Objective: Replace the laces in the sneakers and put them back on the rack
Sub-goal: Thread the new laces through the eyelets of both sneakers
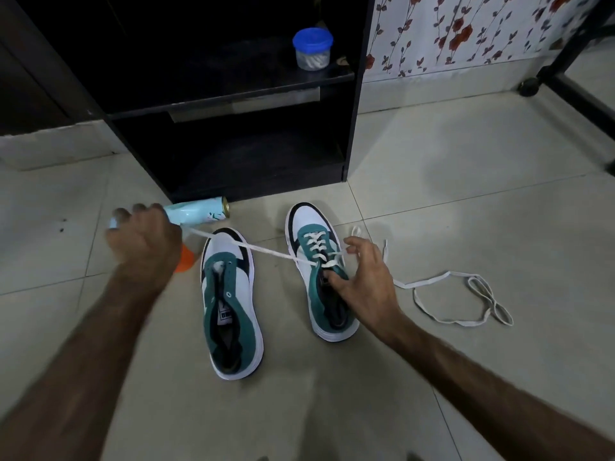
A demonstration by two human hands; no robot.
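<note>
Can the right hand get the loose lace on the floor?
Probably yes. The loose lace lies on bare floor just beside the right hand, nothing between them, but that hand must first let go of the sneaker.

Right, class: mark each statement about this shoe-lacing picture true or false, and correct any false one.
1. The left hand pulls a white lace taut across the left sneaker. True.
2. Both sneakers are fully laced. False: only the right sneaker has lacing in its eyelets; the left one has none.
3. A loose lace lies on the floor tiles to the right of the sneakers. True.
4. The sneakers stand on the rack. False: both are on the floor in front of it.
5. A jar with a blue lid sits on the rack's shelf. True.
6. The right hand rests flat on the floor. False: its fingers touch the right sneaker.
</note>
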